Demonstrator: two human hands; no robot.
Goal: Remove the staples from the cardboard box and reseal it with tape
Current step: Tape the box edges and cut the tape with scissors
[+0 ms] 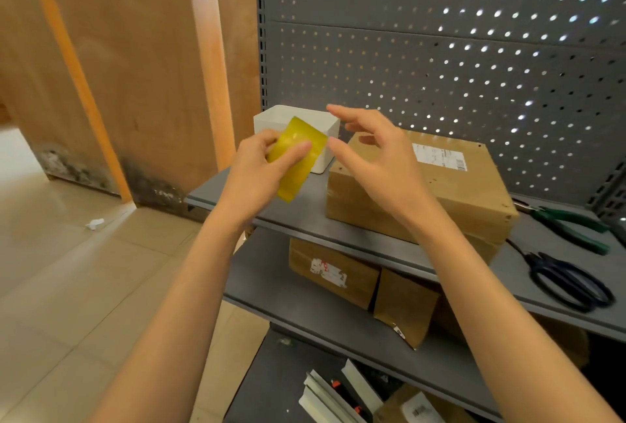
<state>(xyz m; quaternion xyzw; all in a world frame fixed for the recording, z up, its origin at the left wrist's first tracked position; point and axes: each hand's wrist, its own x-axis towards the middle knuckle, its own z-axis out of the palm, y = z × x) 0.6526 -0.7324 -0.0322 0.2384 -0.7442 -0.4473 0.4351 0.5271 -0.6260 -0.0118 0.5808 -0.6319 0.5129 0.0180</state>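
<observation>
The left hand [261, 168] holds a yellow roll of tape [298, 158] in the air above the front edge of the top shelf [305, 216]. Its fingers [294, 151] are curled round the roll, with the thumb lying across the yellow face. The right hand [376, 158] is raised just to the right of the roll. Its fingers are spread and only a little bent, and they hold nothing. One fingertip is very close to the right edge of the tape; whether it touches cannot be told.

The cardboard box [450, 192] lies on the top shelf, behind and below the right hand, partly hidden by the wrist. It is closed and carries a white label [440, 156] on its upper face. Behind the left fingers, just beside the box on its left, stands a white container [271, 119].

To the right of the right hand, well apart from it, green-handled pliers [572, 226] lie on the same shelf, and nearer to the front edge lie dark scissors [572, 283]. Behind the shelf rises a grey pegboard [440, 49]. On the lower shelf [271, 287], under both forearms, there are more brown parcels [332, 273]. At the left of the left hand there is a tiled floor [67, 270] with a small white scrap [95, 223] on it.
</observation>
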